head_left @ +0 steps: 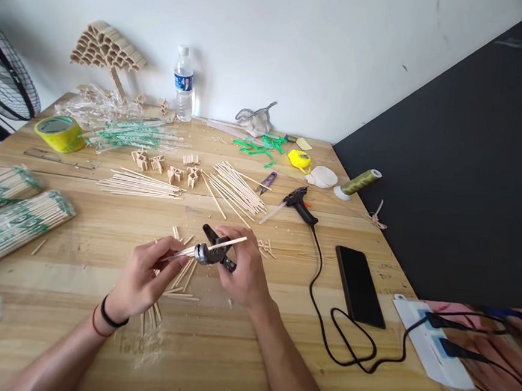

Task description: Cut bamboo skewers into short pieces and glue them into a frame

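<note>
Thin wooden sticks (186,252) are pinched between the thumb and fingers of my left hand (149,274). One stick (234,241) passes the metal jaws of a black-handled hand cutter (211,252) and points to the right. My right hand (247,270) is wrapped round the cutter's handles. Under and beside my left hand lie short cut stick pieces (186,277), partly hidden by it. Several long loose sticks (237,187) lie beyond my hands, with another bunch (142,184) to their left. Small glued stick pieces (175,175) stand behind that bunch.
Packed sticks (18,227) lie at left, near yellow tape (60,134). Behind are a bottle (183,87) and a stick-built tree (107,48). To the right are a glue gun (300,206) with a looping cord, a phone (360,286), thread (359,183) and a power strip (434,345).
</note>
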The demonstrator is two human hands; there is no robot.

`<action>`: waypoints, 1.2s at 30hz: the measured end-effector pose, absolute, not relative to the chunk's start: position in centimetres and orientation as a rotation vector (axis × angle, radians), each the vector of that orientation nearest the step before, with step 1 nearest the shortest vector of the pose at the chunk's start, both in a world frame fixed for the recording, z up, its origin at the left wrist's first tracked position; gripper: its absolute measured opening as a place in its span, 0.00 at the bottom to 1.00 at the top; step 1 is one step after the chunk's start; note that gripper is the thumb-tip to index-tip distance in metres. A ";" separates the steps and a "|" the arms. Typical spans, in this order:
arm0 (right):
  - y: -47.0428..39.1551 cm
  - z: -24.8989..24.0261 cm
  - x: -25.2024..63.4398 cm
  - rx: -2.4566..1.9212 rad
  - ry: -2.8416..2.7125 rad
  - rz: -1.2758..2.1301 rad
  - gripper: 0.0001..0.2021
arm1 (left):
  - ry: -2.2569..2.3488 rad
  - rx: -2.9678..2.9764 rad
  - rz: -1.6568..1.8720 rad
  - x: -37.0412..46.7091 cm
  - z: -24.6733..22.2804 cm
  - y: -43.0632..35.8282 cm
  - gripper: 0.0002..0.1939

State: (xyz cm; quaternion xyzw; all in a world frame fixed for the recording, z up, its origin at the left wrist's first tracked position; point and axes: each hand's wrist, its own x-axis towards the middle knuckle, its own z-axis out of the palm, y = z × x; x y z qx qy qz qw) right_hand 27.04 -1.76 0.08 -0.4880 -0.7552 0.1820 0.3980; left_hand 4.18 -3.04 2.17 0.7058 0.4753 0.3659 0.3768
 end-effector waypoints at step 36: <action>-3.2 1.5 25.5 -1.817 -2.050 0.749 0.04 | 1.740 1.892 0.736 0.9 0.8 1.7 0.19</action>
